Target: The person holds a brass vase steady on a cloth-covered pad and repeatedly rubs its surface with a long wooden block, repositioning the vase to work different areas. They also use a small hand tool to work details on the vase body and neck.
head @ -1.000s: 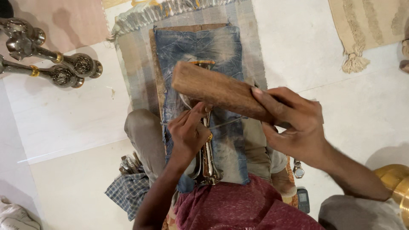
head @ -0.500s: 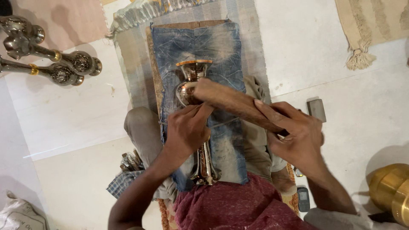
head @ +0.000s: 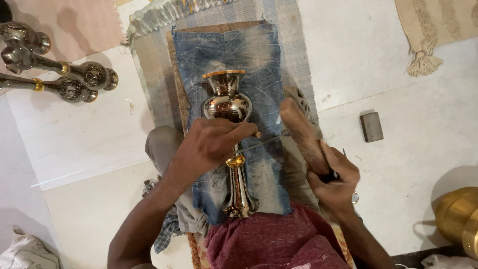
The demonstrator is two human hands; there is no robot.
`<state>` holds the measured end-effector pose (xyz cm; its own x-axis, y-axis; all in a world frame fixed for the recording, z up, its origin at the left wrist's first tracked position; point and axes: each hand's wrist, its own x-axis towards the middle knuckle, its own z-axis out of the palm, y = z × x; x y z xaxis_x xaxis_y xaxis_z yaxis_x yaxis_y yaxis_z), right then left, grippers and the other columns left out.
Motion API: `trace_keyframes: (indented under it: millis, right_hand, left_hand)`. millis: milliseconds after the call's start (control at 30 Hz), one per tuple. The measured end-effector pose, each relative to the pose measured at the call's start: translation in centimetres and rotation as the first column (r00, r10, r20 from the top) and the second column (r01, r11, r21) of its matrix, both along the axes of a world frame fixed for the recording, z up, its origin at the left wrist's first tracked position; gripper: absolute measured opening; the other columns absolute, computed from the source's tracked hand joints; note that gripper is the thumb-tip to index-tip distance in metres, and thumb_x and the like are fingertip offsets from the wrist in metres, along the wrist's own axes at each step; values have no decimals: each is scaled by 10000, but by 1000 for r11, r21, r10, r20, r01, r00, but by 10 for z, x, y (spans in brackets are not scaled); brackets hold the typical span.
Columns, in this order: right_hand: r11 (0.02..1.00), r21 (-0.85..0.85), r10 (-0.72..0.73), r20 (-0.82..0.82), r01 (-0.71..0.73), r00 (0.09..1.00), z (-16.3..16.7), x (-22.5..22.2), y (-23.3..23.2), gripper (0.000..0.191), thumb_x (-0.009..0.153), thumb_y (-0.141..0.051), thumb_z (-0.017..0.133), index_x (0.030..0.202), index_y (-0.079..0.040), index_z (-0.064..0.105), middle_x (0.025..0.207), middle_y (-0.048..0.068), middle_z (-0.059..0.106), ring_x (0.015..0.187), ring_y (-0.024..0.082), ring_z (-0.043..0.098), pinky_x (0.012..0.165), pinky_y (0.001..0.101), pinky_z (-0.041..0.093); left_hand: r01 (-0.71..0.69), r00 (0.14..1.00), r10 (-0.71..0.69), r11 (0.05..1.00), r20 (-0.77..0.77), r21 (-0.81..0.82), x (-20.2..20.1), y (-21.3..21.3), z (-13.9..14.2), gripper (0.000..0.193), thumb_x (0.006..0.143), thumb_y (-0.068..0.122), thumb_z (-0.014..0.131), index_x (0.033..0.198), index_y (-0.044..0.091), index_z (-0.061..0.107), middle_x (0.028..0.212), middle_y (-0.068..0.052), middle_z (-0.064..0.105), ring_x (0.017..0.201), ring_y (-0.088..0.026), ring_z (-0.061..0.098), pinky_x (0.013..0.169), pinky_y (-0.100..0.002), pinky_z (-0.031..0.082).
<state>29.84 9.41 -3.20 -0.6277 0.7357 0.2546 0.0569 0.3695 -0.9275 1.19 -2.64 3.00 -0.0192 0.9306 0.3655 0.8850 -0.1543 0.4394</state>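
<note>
Pinning a thin chisel (head: 264,143) against the vase (head: 230,139) — long axis running lap to knees on denim (head: 259,60) — the left hand (head: 209,144) sits nearer, right hand (head: 333,177) gripping a mallet (head: 301,132) alongside.

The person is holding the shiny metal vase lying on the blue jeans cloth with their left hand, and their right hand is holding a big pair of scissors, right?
Not quite. The left hand does rest on the shiny metal vase lying on the blue denim cloth, but the right hand grips a wooden mallet, not scissors. The head view shows this.
</note>
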Motion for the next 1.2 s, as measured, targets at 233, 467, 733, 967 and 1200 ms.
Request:
trace_keyframes:
  millis: [233, 467, 733, 967, 1200]
  right_hand:
    - [992, 128, 21, -117, -6, 993, -10, 5, 25, 771, 729, 76, 675, 1454, -168, 577, 1005, 86, 703, 639, -1, 572, 482, 186, 442]
    - [962, 258, 77, 46, -86, 996, 40, -22, 52, 665, 762, 26, 734, 1378, -200, 623, 857, -56, 699, 590, 44, 617, 509, 216, 503]
    - [661, 598, 146, 490, -454, 859, 93, -55, 79, 644, 733, 28, 736, 1314, -250, 715, 1078, 12, 763, 592, 110, 600, 496, 299, 483]
    - [827, 402, 264, 341, -394, 902, 62, -45, 69, 642, 775, 56, 704, 1374, -167, 647, 1097, 88, 732, 650, 94, 594, 504, 247, 452]
    - [961, -183, 231, 131, -205, 964, 23, -16, 32, 819, 688, 153, 615, 1466, -100, 583, 1043, 59, 687, 831, 68, 626, 696, 187, 515]
  left_hand:
    - [-63, 998, 63, 998, 22, 20, 5, -4, -1, 516, 732, -132, 586, 1204, 54, 680, 638, -18, 588, 501, -133, 516, 414, -304, 434]
    - [-197, 971, 184, 977, 150, 78, 16, -11, 0, 537, 652, -104, 599, 1165, 35, 670, 755, -89, 663, 578, -216, 585, 492, -384, 466]
    - [-318, 935, 284, 937, 212, 144, 26, -14, -22, 371, 656, -77, 600, 1005, 34, 662, 866, -116, 715, 780, -276, 721, 663, -397, 576]
    - [-298, 932, 243, 936, 269, 188, 16, -16, -35, 378, 672, -109, 612, 1027, 11, 665, 840, -113, 717, 716, -251, 718, 604, -367, 557]
    - [-132, 965, 83, 973, 249, 187, -2, -8, -29, 460, 694, -69, 665, 1136, 57, 690, 841, -96, 741, 672, -219, 708, 535, -342, 529]
